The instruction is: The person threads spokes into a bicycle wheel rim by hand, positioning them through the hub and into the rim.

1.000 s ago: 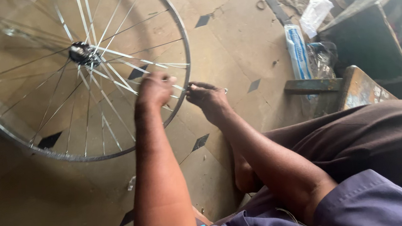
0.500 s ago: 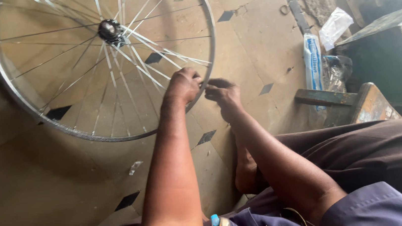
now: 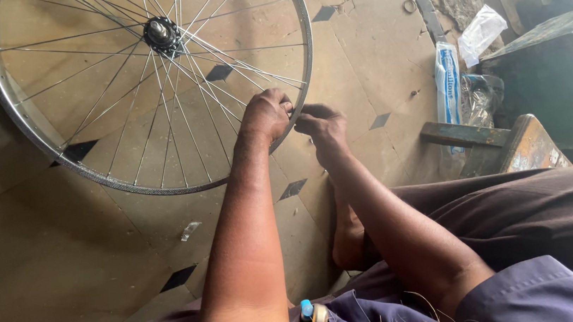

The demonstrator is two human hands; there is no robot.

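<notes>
bicycle wheel (image 3: 151, 90) lying flat on the tiled floor (image 3: 43, 279), toward its upper left corner. left hand (image 3: 266, 113) clenched on the rim's near edge where spokes meet it; right hand (image 3: 322, 125) just beside, fingertips pinched on something too small to tell. spokes all seated, no tyre on yet, so judged mid-way. blue-and-white packet (image 3: 446, 84) and clear crumpled bag (image 3: 481, 32) by the right edge, near a dark box (image 3: 561, 75).

- Soft, warm daylight lit the scene evenly, brightest on the tiled floor (image 3: 360, 47) near the top centre.
- The upper right and far left edges fell into dim shadow.
- The wheel rim (image 3: 36, 137) threw a faint shadow at upper left.
- Focus was fairly sharp; clothing along the bottom edge looked slightly soft.
</notes>
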